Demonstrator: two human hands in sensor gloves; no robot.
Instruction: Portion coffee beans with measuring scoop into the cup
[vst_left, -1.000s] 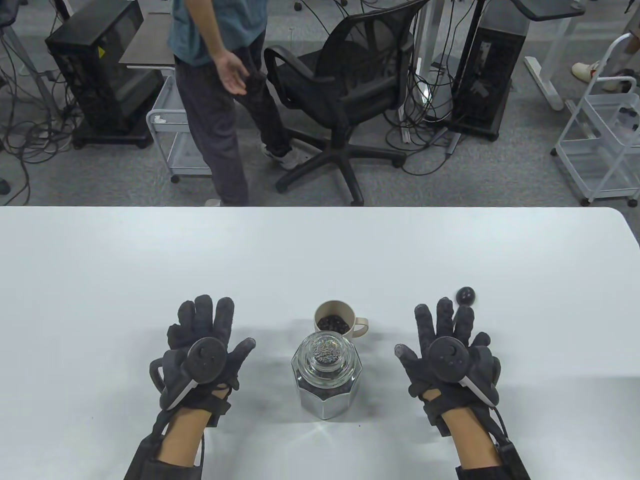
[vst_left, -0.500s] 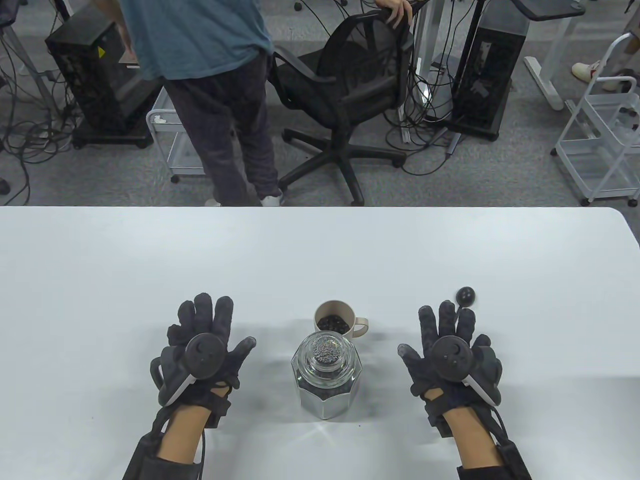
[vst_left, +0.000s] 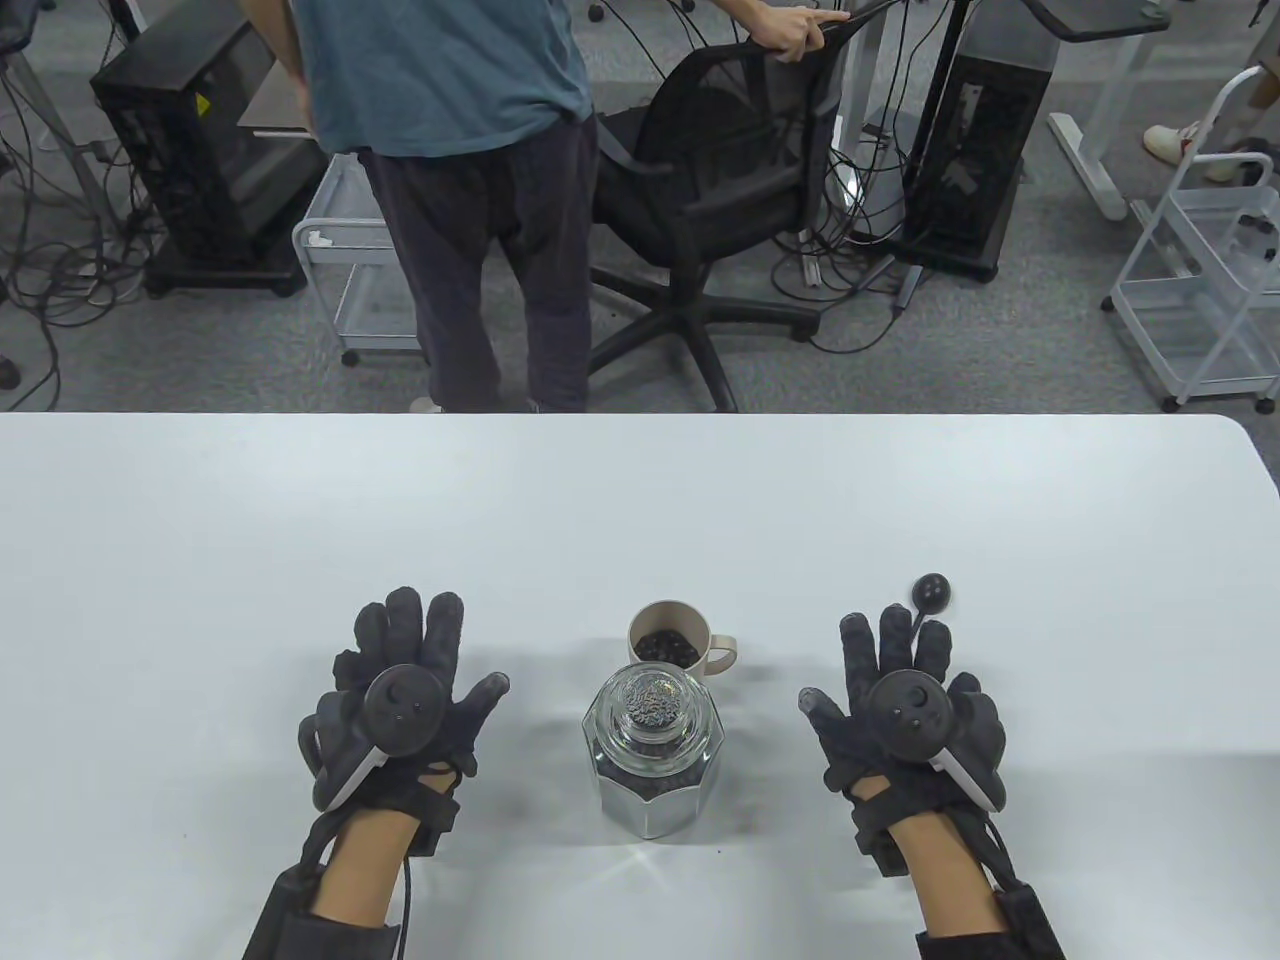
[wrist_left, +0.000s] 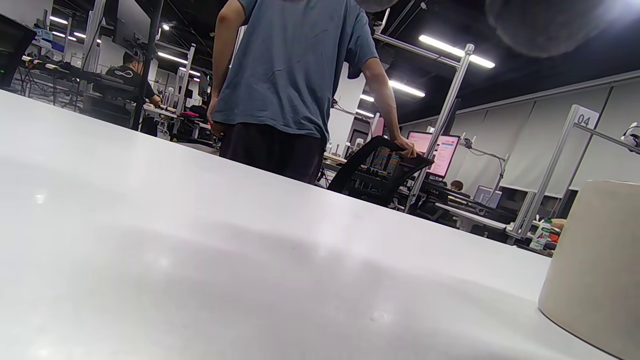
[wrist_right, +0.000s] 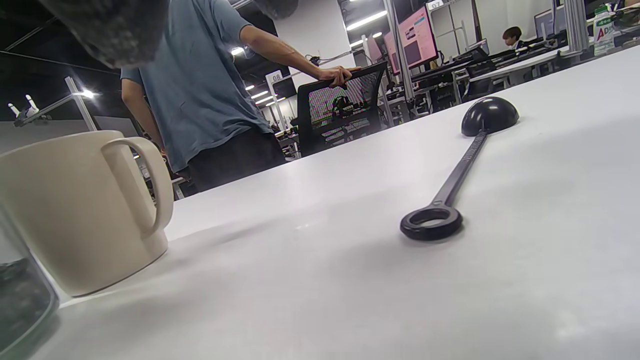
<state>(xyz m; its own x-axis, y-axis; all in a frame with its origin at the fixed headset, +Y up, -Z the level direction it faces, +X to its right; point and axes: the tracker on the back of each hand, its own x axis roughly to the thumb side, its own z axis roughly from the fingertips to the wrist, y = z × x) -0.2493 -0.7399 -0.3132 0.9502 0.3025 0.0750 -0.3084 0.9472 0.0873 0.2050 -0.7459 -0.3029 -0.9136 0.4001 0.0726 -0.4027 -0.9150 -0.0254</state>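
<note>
A beige cup (vst_left: 669, 638) with coffee beans in it stands mid-table, its handle to the right; the cup (wrist_right: 82, 210) and cup (wrist_left: 595, 265) show in both wrist views. Just in front of it is a lidded glass jar (vst_left: 654, 745) holding beans. A black measuring scoop (wrist_right: 462, 165) lies bowl-down on the table; from above its bowl (vst_left: 933, 591) shows past my right fingers. My left hand (vst_left: 410, 665) lies flat, fingers spread, left of the jar. My right hand (vst_left: 900, 670) hovers flat over the scoop's handle. Both hold nothing.
A person in a blue shirt (vst_left: 440, 80) stands past the table's far edge, one hand on a black office chair (vst_left: 720, 180). White wire carts (vst_left: 1200, 280) and computer towers stand on the floor behind. The white table (vst_left: 640, 500) stretches wide.
The person behind the table has stepped right and taken hold of the chair's back, turning it. My hands, the jar, cup and scoop have stayed put.
</note>
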